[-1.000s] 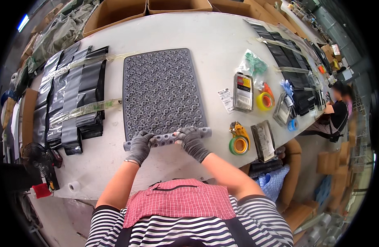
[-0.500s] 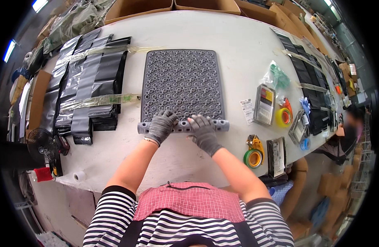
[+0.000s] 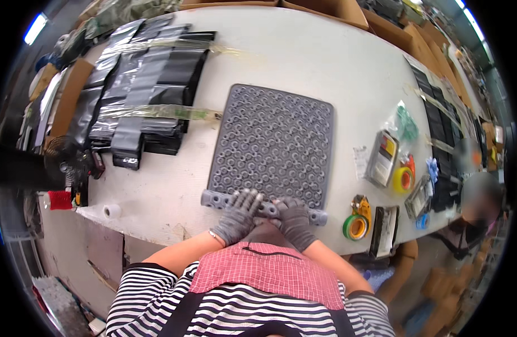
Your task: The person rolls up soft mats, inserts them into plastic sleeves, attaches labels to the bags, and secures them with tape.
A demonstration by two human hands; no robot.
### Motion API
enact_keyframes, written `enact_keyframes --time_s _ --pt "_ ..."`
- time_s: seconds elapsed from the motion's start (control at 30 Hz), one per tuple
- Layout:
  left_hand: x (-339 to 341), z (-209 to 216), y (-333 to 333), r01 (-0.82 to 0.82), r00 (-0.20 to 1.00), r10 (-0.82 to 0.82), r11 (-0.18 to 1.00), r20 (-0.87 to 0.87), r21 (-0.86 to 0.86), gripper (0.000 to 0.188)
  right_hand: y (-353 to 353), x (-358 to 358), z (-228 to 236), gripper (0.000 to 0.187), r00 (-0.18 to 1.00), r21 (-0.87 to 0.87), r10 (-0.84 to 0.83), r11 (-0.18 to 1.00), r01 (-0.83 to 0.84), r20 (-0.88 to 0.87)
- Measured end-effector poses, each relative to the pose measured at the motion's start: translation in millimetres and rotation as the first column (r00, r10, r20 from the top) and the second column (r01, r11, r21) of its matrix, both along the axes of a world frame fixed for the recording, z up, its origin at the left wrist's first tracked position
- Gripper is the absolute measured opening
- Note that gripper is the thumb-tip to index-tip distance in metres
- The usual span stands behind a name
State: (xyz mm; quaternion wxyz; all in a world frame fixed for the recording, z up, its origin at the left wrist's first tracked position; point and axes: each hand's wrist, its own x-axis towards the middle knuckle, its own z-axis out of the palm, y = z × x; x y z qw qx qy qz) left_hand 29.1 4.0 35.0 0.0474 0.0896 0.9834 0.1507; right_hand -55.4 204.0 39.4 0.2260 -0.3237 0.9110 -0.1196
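Observation:
A grey rubber bath mat [image 3: 275, 143], covered in small rings, lies on the white table with its near edge curled into a roll [image 3: 215, 199]. My left hand [image 3: 241, 216], in a grey glove, is closed over the roll left of its middle. Just to its right, my gloved right hand [image 3: 295, 222] grips the same roll, thumb side inward. Both hands are close to my red checked apron [image 3: 258, 264]. The undersides of the fingers are hidden.
Black plastic bags [image 3: 152, 90] lie taped in a stack at the left, with more bags [image 3: 438, 112] at the far right. Tape dispensers [image 3: 357, 219] and small boxes [image 3: 385, 160] stand at the right. A fan [image 3: 67, 160] is at the left edge. Another person sits at the right.
The mat has slid nearer to me along with both hands and now lies turned slightly. My hands have drawn closer together on the roll. The whole view has shifted and tilted.

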Motion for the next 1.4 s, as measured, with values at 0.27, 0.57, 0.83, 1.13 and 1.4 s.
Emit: enact_keyframes --time_s 0.27,0.57,0.83,1.13,1.4 --pt "-127.3 -0.2 -29.1 -0.073 0.996 0.069 0.995 -0.05 -0.067 0.057 -22.0 -15.7 -6.4 0.049 0.878 -0.252 -0.155 0.967 0.041 -0.453" --pt "-140.5 11.5 -26.8 0.055 0.988 -0.087 0.97 -0.126 -0.236 0.077 -58.4 -137.8 -4.2 0.041 0.935 -0.158 -0.229 0.969 0.192 -0.271" --pt "-13.4 3.3 -1.2 0.106 0.976 -0.075 0.983 0.202 -0.147 0.069 -2.6 15.4 12.8 0.025 0.989 -0.169 -0.056 0.985 0.032 -0.135" --pt "-49.9 30.1 -7.1 0.078 0.994 -0.079 0.997 -0.072 -0.025 0.085 -19.5 -43.3 -2.4 0.047 0.907 -0.154 -0.161 0.982 0.108 -0.39" --pt "-149.4 33.7 -32.5 0.013 0.98 0.01 0.994 0.2 -0.112 0.102 -30.5 -78.9 2.5 0.067 0.895 -0.314 -0.26 0.938 0.146 -0.361"
